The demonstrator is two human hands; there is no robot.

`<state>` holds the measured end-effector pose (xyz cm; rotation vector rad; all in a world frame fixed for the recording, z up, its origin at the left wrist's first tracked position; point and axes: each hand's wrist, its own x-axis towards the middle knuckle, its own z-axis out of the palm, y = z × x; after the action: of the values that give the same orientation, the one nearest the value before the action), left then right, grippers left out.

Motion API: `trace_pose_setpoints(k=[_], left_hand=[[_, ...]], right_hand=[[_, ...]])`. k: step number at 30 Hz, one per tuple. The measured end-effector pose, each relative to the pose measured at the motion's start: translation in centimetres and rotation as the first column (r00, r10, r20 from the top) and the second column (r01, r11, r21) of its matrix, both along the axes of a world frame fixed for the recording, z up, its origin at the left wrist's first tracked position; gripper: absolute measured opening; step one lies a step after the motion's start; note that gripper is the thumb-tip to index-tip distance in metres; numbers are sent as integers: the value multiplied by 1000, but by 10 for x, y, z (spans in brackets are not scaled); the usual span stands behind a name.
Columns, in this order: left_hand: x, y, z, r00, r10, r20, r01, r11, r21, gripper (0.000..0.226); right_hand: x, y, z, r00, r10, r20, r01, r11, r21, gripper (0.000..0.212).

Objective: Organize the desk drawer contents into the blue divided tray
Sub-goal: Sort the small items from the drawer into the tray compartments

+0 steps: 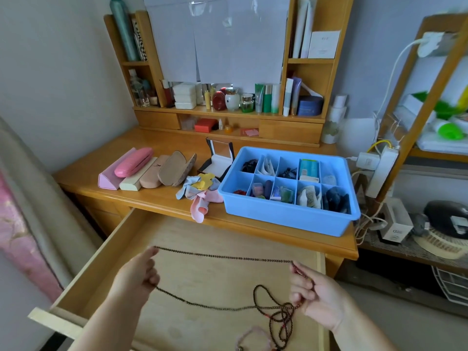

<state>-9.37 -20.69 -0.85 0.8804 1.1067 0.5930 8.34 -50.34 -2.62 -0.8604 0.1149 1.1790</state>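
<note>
Item: dark beaded strand (222, 258), held between your hands over the open drawer (202, 282).

- Left hand (138, 273): fingers curled, pinching one end of the strand.
- Right hand (315, 293): fingers curled round the other end; the surplus hangs below it in tangled loops.
- Long axis: side to side, hand to hand, the upper run taut, the lower run slack.
- Destination: blue divided tray (288, 219), ahead of your right hand on the wooden desk (157, 198); the right hand is nearer.
- Left of the tray: crumpled cloths (200, 191), then a row of glasses cases (147, 171).
- Beyond: shelves of cosmetics.
</note>
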Motion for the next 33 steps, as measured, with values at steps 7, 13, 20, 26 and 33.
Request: trace_pose_setpoints(k=[7, 13, 20, 26, 33], left_hand=[[-26, 16, -26, 994, 24, 105, -15, 996, -85, 20], [-29, 25, -30, 970, 166, 180, -142, 981, -134, 27], [-26, -7, -8, 972, -227, -55, 233, 928, 291, 19], [21, -95, 40, 505, -596, -624, 807, 70, 587, 6], [64, -82, 47, 833, -420, -359, 551, 591, 589, 24]], right_hand=[[6, 3, 6, 934, 76, 348, 42, 947, -320, 20], [14, -2, 22, 933, 167, 319, -84, 962, -258, 41], [20, 14, 19, 787, -598, -152, 610, 791, 42, 22], [-7, 50, 41, 881, 25, 473, 45, 990, -136, 21], [-18, 47, 49, 946, 241, 216, -249, 968, 13, 21]])
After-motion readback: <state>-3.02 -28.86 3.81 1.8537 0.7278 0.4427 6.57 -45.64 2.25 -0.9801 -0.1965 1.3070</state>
